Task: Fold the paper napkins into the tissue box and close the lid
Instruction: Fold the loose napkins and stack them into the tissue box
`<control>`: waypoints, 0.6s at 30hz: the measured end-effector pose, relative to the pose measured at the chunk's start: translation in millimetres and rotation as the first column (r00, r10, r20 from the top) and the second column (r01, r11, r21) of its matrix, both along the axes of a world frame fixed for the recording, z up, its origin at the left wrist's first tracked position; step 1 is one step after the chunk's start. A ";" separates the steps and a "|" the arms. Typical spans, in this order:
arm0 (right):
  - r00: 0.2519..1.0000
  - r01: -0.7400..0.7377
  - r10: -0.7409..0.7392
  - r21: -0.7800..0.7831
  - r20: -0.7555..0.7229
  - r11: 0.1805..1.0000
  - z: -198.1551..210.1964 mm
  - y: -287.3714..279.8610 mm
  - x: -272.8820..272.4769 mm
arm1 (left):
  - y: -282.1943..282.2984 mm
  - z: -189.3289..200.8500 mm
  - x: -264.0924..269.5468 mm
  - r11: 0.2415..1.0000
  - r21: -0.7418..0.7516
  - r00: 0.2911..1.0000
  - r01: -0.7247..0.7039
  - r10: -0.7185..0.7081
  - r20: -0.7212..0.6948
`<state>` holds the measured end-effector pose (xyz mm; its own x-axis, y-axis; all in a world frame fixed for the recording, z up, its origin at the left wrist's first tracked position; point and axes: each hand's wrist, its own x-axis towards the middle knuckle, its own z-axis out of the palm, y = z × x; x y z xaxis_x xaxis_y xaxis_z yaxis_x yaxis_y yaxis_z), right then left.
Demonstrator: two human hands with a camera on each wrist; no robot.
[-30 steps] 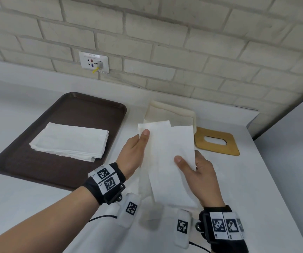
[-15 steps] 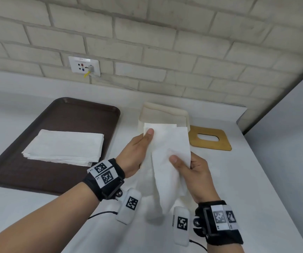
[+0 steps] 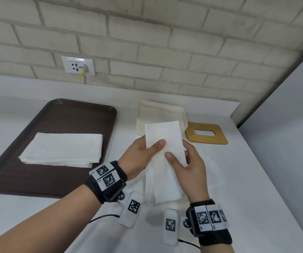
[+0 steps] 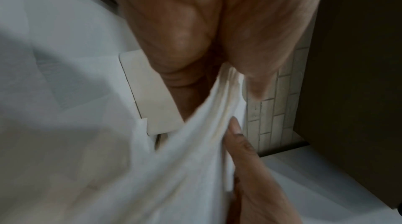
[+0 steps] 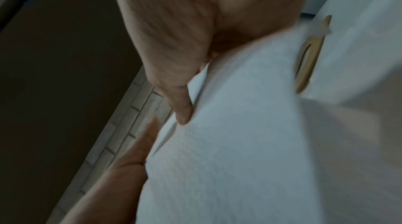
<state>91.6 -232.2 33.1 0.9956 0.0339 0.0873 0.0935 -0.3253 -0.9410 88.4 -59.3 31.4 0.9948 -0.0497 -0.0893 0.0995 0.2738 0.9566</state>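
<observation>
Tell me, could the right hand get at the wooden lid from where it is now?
Probably yes. The lid lies flat on the counter, just beyond and right of the right hand, with nothing between them. But that hand is pinching the napkin, which the left hand also holds, so it must let go first.

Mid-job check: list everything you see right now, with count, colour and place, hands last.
napkin: one, white, folded narrow, held above the counter in front of the tissue box
napkin stack: one pile, white, on the tray
tray: one, dark brown, left on the counter
tissue box: one, cream, open, by the back wall
lid: one, tan with oval slot, flat on the counter right of the box
wall socket: one, white, on the brick wall
counter: white
left hand: pinches the napkin
right hand: pinches the napkin
</observation>
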 end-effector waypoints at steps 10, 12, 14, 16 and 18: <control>0.937 -0.328 0.307 -0.115 -0.166 0.938 -26.8 -2.0 -9.7 | 14.1 9.0 5.6 0.981 0.147 0.982 -0.130 0.107 0.153; 0.889 -0.421 0.366 -0.173 -0.276 0.890 -38.2 -10.4 -16.0 | 15.9 10.9 7.2 0.974 0.133 0.971 -0.184 0.159 0.180; 0.831 -0.521 0.426 -0.234 -0.356 0.821 -41.3 -22.5 -18.9 | 19.2 10.5 7.0 0.965 0.178 0.967 -0.191 0.154 0.204; 0.829 -0.538 0.441 -0.275 -0.345 0.797 -32.2 -30.8 -19.5 | 20.9 7.4 4.4 0.956 0.246 0.969 -0.160 0.105 0.222; 0.891 -0.442 0.402 -0.201 -0.213 0.874 -19.9 -31.8 -15.1 | 18.6 4.9 0.8 0.953 0.282 0.977 -0.111 0.052 0.209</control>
<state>76.5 -264.0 13.2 0.8809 0.4534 -0.1358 0.1278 -0.5042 -0.8541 89.2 -40.7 36.3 0.9935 0.0310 0.1099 -0.1093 -0.0196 0.9938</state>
